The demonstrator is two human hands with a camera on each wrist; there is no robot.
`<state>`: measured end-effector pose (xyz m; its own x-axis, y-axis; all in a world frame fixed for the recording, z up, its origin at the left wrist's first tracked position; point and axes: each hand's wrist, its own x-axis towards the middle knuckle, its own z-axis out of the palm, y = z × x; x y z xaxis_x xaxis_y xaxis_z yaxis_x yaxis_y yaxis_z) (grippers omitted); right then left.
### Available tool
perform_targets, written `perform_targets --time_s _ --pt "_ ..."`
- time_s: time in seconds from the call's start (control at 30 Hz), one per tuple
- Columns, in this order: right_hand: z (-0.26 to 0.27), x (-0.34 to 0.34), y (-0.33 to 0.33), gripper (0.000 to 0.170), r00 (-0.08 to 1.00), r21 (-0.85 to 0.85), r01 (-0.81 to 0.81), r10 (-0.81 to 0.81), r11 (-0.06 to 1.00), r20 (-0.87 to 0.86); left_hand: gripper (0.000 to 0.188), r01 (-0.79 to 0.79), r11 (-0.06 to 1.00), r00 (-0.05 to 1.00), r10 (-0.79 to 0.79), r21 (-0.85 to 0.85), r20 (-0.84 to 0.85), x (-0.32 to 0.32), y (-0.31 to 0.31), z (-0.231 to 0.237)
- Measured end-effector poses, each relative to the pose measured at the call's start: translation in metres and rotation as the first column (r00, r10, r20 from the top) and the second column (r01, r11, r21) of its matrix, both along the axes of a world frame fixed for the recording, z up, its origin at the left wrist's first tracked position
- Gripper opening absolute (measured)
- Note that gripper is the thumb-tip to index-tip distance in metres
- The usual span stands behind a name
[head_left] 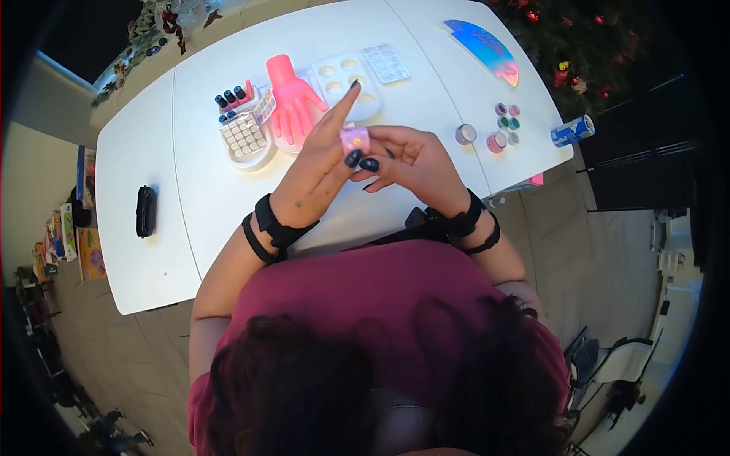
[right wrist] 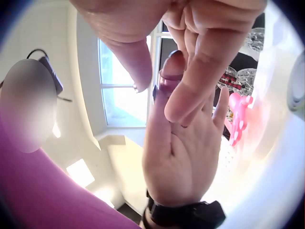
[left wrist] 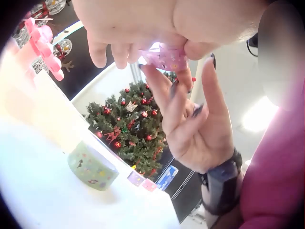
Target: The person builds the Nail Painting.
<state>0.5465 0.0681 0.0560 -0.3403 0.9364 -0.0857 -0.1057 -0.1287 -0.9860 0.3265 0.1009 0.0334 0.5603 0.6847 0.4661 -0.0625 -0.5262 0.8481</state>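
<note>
A small pink patterned jar (head_left: 354,140) is between the two hands above the table. My left hand (head_left: 312,167) grips it, with the thumb against its lower side and the index finger stretched out past it. Fingers of my right hand (head_left: 414,159) curl at its other side, thumb bent near its lower edge. In the left wrist view the jar (left wrist: 167,58) shows under my left hand (left wrist: 167,24), and a fingertip of my right hand (left wrist: 198,133) touches its edge. The right wrist view mostly hides it behind my right hand (right wrist: 209,47) and left hand (right wrist: 183,157).
On the white table (head_left: 144,281) stand a pink model hand (head_left: 287,95), a rack of dark-capped bottles (head_left: 232,97), a round-welled palette (head_left: 334,74), a tile sheet (head_left: 386,64), several small pots (head_left: 508,121), a green patterned jar (left wrist: 93,167), a blue can (head_left: 572,131) and a black case (head_left: 146,211).
</note>
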Motion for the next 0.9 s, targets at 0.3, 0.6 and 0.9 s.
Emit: perform_targets --time_s 0.3,0.6,0.9 --pt "-0.014 0.021 0.017 0.04 0.99 -0.024 -0.069 0.066 0.997 -0.121 0.042 -0.018 0.977 0.94 0.09 0.215 -0.33 -0.004 -0.001 -0.013" --pt "-0.012 0.025 0.022 0.015 0.866 0.422 0.008 -0.218 0.906 0.451 0.035 -0.271 0.9 0.907 0.12 -0.342 -0.404 -0.009 0.0 -0.004" --pt "-0.029 0.033 0.023 0.014 0.653 0.619 -0.258 -0.338 0.742 0.678 0.036 -0.15 0.982 0.789 0.047 -0.118 -0.612 -0.008 -0.002 -0.01"
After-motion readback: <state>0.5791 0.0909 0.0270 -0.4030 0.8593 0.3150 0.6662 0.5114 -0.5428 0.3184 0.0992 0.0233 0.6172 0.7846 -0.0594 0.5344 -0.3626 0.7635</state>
